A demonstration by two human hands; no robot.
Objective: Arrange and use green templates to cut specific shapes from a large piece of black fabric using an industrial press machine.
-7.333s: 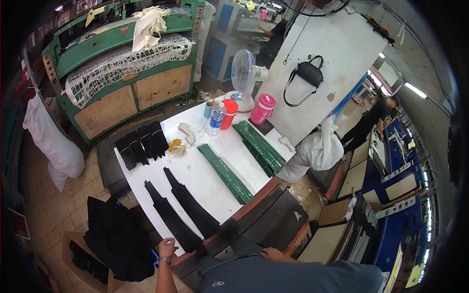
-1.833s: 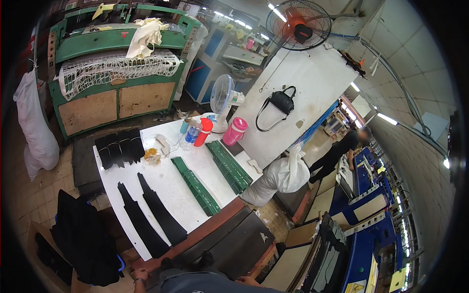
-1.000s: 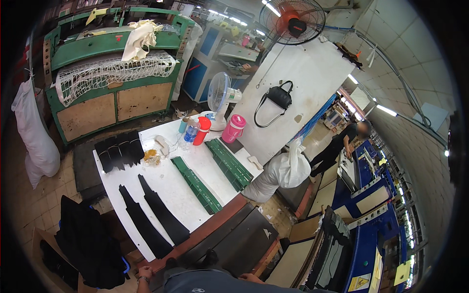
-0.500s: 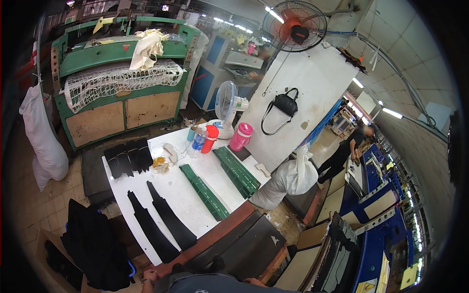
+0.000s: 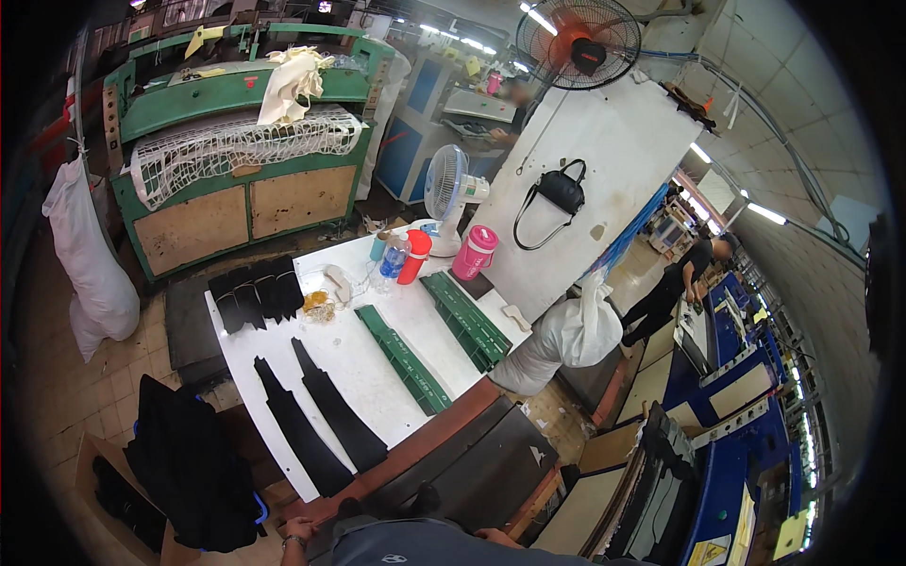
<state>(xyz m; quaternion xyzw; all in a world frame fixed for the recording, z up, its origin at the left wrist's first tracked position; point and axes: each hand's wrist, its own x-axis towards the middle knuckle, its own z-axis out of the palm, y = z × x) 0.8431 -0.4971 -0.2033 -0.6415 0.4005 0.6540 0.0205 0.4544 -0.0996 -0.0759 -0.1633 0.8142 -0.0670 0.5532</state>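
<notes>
My left hand [image 5: 300,529] is low in the view, beside the near left corner of the white table [image 5: 326,377], by its red-brown edge; its fingers are too small to make out. Only a sliver of my right hand [image 5: 497,537] shows at the lower edge, next to my grey shirt, its fingers hidden. Nearest to my left hand on the table lie two long black cut pieces, a left one [image 5: 300,434] and a right one [image 5: 340,410], side by side and apart. Right of them are a narrow green template [image 5: 404,363] and a wider green one [image 5: 467,323].
Bundled black pieces [image 5: 255,295], a red bottle [image 5: 413,258], a pink jug [image 5: 476,253] and a white fan [image 5: 448,193] stand toward the back. Black cloth [image 5: 189,472] heaps at left, a white sack [image 5: 566,330] at right. A co-worker [image 5: 679,283] stands beyond.
The view has shifted slightly, so the scene sits a little further right, with the table's near part higher. My left hand stays beside the table corner; the things on the table have not moved.
</notes>
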